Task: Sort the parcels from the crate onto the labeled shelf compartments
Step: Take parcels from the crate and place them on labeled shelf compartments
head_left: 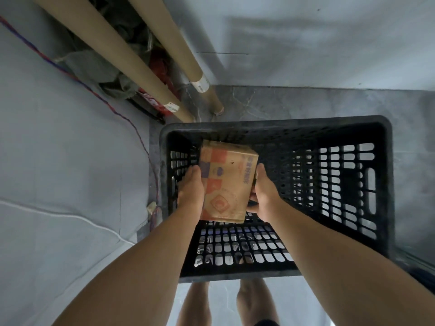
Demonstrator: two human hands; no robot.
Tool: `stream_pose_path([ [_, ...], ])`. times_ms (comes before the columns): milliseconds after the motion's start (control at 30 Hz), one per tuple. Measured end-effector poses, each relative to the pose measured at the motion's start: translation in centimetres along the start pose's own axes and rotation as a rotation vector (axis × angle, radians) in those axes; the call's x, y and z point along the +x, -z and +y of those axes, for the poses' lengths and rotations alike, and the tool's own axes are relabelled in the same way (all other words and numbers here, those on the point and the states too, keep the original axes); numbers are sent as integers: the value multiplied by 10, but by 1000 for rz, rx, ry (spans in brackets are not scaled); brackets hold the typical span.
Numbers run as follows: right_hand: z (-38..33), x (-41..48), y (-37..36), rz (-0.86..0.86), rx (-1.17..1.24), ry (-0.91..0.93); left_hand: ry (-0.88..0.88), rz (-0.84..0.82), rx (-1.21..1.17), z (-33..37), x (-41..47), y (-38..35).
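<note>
— Parcel [227, 182], the printed cardboard box: where is it?
— Over the black crate [277, 128], near its left wall. Left hand [190, 190] and right hand [264, 195] squeeze its sides.

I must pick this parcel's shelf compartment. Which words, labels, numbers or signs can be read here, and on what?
No text reads clearly.
Cardboard box: purple lettering along its right side and orange emblems on top, too blurred to quote.
White labels on the two cardboard tubes: print too small.
Red item beside the tubes: white label, blurred.
Black crate: no markings seen.
</note>
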State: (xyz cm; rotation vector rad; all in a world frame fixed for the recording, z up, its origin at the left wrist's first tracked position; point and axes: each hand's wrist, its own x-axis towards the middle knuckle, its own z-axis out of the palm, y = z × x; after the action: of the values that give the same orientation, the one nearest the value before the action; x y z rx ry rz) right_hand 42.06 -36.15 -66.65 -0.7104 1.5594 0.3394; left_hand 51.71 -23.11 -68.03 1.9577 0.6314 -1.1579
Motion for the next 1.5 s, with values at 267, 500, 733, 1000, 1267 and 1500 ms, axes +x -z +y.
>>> stream_pose_path([
  [267,12,-54,27,48,209,7,40,-91,-57,12,-62,13],
  [500,6,-141,50,46,263,73,-79,-171,-104,32,-118,46],
  [733,9,-229,80,-5,377,186,-132,-301,-55,66,-193,71],
  [1000,16,-307,102,-52,480,286,-216,-449,-74,78,-267,90],
  [1267,28,-365,127,-84,458,428,-283,-506,-59,80,-334,91],
  [1500,53,-401,169,-74,510,588,-441,-592,20,70,-396,80],
])
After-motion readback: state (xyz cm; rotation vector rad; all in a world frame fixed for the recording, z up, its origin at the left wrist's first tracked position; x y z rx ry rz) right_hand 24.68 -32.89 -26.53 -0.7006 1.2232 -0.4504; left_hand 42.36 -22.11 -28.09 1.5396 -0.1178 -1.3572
